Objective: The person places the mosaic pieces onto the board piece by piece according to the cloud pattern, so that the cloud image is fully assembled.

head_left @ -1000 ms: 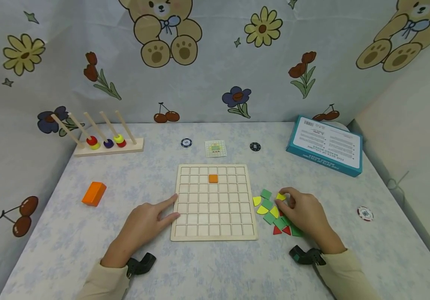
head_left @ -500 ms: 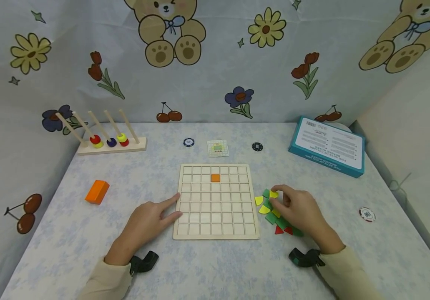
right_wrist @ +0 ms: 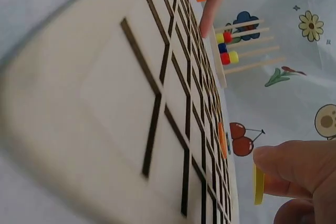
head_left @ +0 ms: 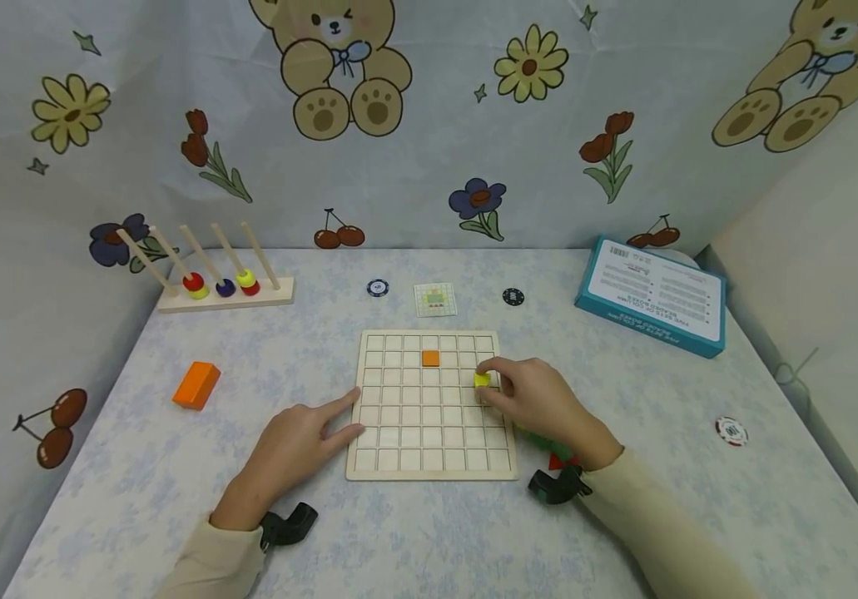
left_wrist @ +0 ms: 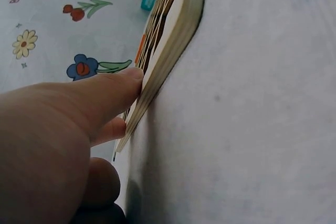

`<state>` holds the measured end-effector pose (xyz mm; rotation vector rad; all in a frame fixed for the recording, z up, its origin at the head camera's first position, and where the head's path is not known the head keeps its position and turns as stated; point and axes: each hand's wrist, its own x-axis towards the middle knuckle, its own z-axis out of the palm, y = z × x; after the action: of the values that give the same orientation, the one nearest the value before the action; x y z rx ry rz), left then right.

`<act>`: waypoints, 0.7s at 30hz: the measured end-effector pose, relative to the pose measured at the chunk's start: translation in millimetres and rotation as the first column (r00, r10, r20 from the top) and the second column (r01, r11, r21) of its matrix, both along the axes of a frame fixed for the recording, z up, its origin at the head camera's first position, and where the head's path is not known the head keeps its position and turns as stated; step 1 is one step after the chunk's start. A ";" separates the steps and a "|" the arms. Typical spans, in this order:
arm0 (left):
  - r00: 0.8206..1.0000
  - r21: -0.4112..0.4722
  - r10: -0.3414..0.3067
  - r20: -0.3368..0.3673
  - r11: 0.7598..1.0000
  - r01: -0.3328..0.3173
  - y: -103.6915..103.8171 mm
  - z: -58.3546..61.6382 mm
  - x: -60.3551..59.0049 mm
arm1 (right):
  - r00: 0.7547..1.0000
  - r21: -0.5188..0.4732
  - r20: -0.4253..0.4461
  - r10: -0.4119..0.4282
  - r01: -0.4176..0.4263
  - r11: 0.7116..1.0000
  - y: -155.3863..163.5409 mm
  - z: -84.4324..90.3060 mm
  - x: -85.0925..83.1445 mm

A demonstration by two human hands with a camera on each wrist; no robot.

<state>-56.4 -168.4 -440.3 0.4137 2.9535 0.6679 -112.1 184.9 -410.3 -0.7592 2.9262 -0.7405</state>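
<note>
Roughly level over board (head_left: 412,437), yellow piece (head_left: 482,380) in right hand's (head_left: 539,399) pinch, long axis unclear.

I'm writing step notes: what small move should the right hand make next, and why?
Probably lower the yellow piece into a bare square of the gridded board: the right hand pinches it above the board's right side, and the left hand touches the left edge. An orange tile already sits in one square; I can't tell which square suits the yellow piece.
</note>
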 end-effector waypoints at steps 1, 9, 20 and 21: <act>1.000 0.000 0.001 0.002 1.000 -0.001 0.0 -0.6 -0.2 | 1.000 -0.003 0.001 0.013 -0.013 1.000 -5.4 -0.5 -3.5; 1.000 -0.009 -0.007 0.012 1.000 0.008 2.4 -3.2 -1.0 | 0.993 -0.010 0.063 0.096 -0.096 0.995 -26.7 -14.7 -23.0; 1.000 -0.033 0.000 0.020 0.999 0.001 1.4 -1.2 0.6 | 0.989 -0.041 0.087 0.116 -0.113 0.993 -31.6 -18.4 -24.7; 1.000 -0.032 0.000 0.018 0.999 0.001 1.3 -1.2 0.2 | 0.989 -0.039 0.090 0.115 -0.112 0.993 -32.3 -18.2 -24.9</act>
<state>-56.2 -167.1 -441.5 0.4033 2.9427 0.6199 -137.0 152.6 -428.5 -0.8622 2.7691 -0.7938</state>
